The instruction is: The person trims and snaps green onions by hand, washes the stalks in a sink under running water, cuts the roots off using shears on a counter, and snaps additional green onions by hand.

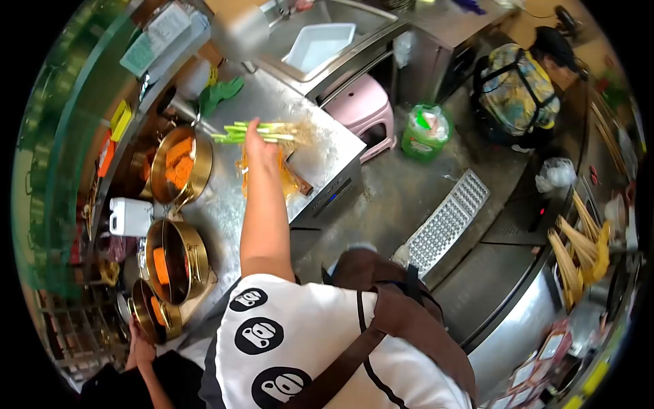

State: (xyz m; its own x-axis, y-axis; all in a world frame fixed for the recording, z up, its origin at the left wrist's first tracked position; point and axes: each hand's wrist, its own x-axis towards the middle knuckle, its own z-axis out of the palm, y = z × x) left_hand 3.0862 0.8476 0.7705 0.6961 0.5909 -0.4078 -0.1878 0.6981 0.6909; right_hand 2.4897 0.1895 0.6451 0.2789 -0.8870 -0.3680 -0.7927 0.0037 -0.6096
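My left hand [256, 144] is closed around a bunch of green onions [235, 132], held low over the steel counter [228, 225]. The green stalks point left, and the pale root ends point right. Just below the hand and partly hidden by my forearm lies something orange [287, 178], with a brown handle-like piece [305, 187] at its right. A green glove or cloth [221, 94] rests further up the counter. My right hand does not show.
Brass pots [197, 170] with orange blocks line the left side. A co-worker's hands [139, 347] are beside the lowest pot. Above are a sink [378, 22], a pink stool [361, 102] and a green bin [426, 140]. Another person [521, 92] bends down at upper right.
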